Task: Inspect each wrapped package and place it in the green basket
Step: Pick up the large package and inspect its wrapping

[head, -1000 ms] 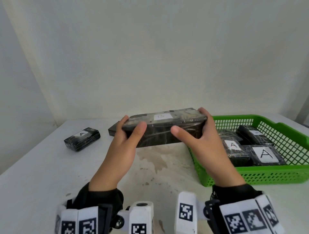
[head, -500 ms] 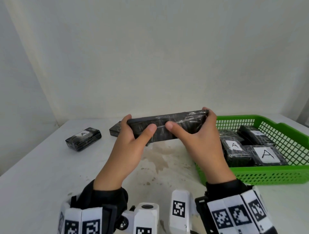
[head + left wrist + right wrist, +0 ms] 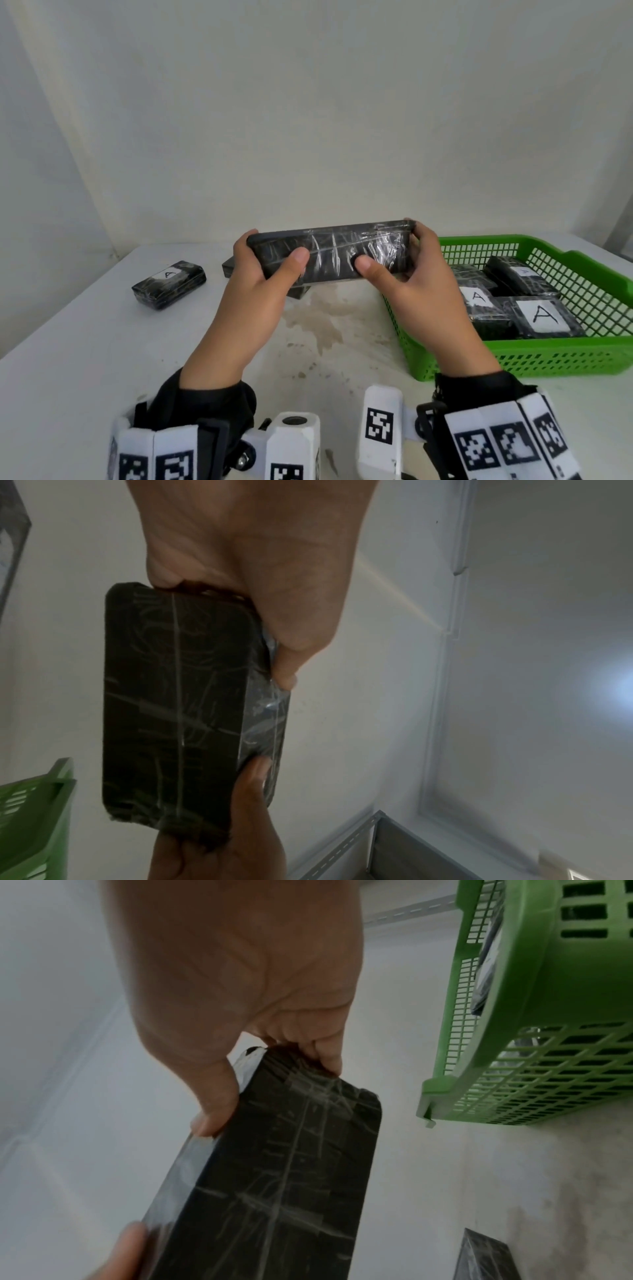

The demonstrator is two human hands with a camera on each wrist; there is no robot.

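Nearby, a small labelled package [image 3: 169, 285] lies on the counter [image 3: 85, 342]; the green basket [image 3: 565, 356] holds others. Left hand [image 3: 253, 294] and right hand [image 3: 421, 281] each grasp an end of the long wrapped package [image 3: 329, 253], raised level.

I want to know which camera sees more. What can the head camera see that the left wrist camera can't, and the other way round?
Only the head view shows the small package marked A lying on the table, the labelled packages inside the green basket, and the stain on the table. Only the left wrist view shows the broad dark face of the held package and a grey shelf frame in the corner. Both show the left hand, the right hand, the held package and the basket.
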